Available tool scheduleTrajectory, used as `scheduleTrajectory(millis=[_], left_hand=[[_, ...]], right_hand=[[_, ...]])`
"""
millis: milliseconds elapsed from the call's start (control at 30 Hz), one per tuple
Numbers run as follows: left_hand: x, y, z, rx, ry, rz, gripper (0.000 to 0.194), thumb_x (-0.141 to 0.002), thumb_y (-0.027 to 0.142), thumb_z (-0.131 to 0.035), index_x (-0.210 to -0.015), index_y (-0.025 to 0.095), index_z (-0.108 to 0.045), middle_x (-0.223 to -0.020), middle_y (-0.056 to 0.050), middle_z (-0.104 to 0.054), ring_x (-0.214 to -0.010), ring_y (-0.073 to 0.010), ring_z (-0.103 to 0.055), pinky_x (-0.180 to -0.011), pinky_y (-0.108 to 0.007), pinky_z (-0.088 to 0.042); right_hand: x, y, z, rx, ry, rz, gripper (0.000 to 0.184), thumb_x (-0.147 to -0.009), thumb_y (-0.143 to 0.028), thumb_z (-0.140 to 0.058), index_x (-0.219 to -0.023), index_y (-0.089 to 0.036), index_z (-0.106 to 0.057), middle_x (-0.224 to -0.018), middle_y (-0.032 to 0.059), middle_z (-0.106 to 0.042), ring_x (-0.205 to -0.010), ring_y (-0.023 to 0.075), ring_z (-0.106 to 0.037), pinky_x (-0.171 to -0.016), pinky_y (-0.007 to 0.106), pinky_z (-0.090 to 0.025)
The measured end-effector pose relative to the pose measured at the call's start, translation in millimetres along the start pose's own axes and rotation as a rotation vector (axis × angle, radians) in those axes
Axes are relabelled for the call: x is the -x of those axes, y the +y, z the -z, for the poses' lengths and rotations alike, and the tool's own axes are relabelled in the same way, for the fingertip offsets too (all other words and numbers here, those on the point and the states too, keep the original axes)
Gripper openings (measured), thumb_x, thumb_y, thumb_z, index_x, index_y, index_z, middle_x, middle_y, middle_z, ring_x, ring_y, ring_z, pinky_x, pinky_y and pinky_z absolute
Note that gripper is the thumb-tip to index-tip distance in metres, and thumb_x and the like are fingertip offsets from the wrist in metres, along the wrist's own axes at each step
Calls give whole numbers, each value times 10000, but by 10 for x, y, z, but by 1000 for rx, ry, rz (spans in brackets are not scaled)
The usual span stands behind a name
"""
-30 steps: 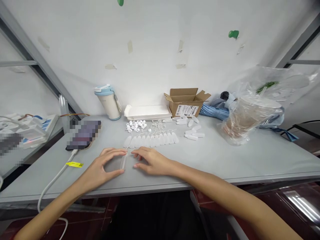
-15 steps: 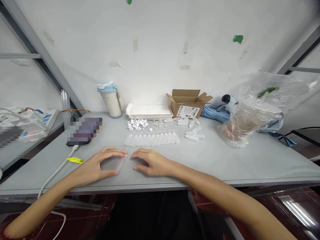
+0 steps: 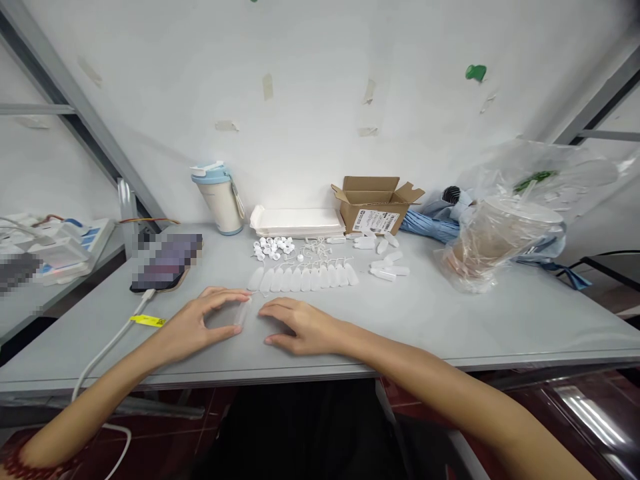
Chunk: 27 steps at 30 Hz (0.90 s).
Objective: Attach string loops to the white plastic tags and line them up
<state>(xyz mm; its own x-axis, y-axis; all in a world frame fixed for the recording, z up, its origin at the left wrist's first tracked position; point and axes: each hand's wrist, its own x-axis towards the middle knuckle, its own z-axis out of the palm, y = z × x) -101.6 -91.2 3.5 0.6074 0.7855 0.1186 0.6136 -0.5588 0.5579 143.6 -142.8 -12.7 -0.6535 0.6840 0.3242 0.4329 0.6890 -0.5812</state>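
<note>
Tube (image 3: 242,313) in left hand (image 3: 194,327), box label (image 3: 375,221) illegible

Clear to faintly milky on the tube (image 3: 242,315) in the left grip (image 3: 187,327); frosted white along the row of small pieces (image 3: 306,279); plain bright white on the caps (image 3: 273,249). Flat pale grey across the worktop (image 3: 450,327). Cream on the tumbler (image 3: 221,208), sky blue on its lid (image 3: 210,175). Brown on the carton (image 3: 345,217), black print over its white label (image 3: 376,221). Blue on the bunched cloth (image 3: 431,227). Yellow with dark print on the tag (image 3: 147,321); plain white along the cable (image 3: 91,365). Dark red on the bracelet (image 3: 47,468) and floor tiles (image 3: 187,437).
</note>
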Motion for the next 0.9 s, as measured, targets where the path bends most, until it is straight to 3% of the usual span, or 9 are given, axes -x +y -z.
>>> scheduleTrajectory(millis=[233, 900], left_hand=[[1, 54, -110, 1, 94, 52, 538, -709, 609, -639, -1134, 279, -652, -1240, -70, -619, -1161, -302, -526, -977, -471, -451], [8, 39, -56, 8, 1, 3, 562, -716, 625, -638, -1174, 299, -628, -1285, -42, -599, -1193, -288, -536, -1004, -443, -460]], right_hand=[[10, 2, -24, 31, -21, 0, 507, -851, -297, -599, -1279, -53, -482, -1292, 194, -531, -1224, 235, -481, -1042, 359, -397], [-1, -48, 43, 41, -57, -29, 478, -860, -311, -593, -1258, -66, -491, -1283, 189, -541, -1207, 235, -502, -1028, 362, -411]])
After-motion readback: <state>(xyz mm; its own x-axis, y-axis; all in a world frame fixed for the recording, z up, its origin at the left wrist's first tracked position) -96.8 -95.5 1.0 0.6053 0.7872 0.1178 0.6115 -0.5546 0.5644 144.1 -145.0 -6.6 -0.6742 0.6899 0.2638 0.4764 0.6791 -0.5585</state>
